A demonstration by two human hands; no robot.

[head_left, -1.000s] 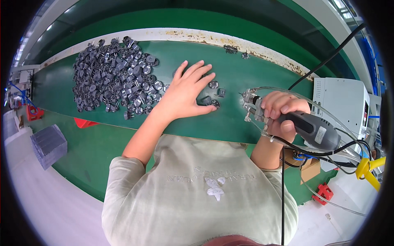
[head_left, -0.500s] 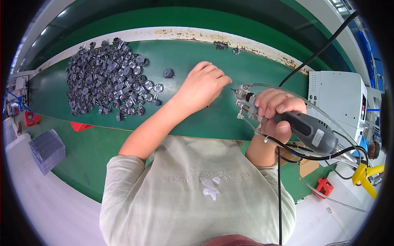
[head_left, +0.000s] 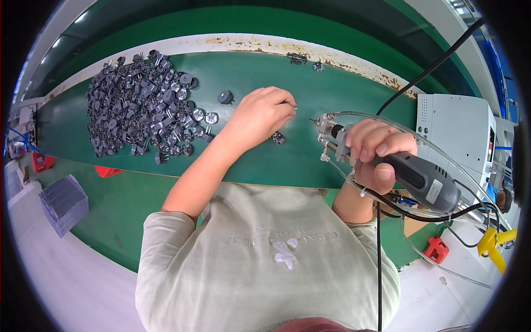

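And here's the long, smooth green counter (head_left: 354, 91), bowed by the lens, with a white strip (head_left: 243, 43) flaking in rusty brown patches along its far edge! Beyond that stretches a deep green panel (head_left: 243, 22). Down below, green flooring (head_left: 119, 213) meets a pale whitish floor (head_left: 50, 260), while small white glints of light (head_left: 81, 18) shine upper left.

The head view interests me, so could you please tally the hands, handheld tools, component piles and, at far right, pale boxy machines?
Left hand and right hand: 2
Handheld tool: 1
Component pile: 1
Pale boxy machine: 1
Total: 5
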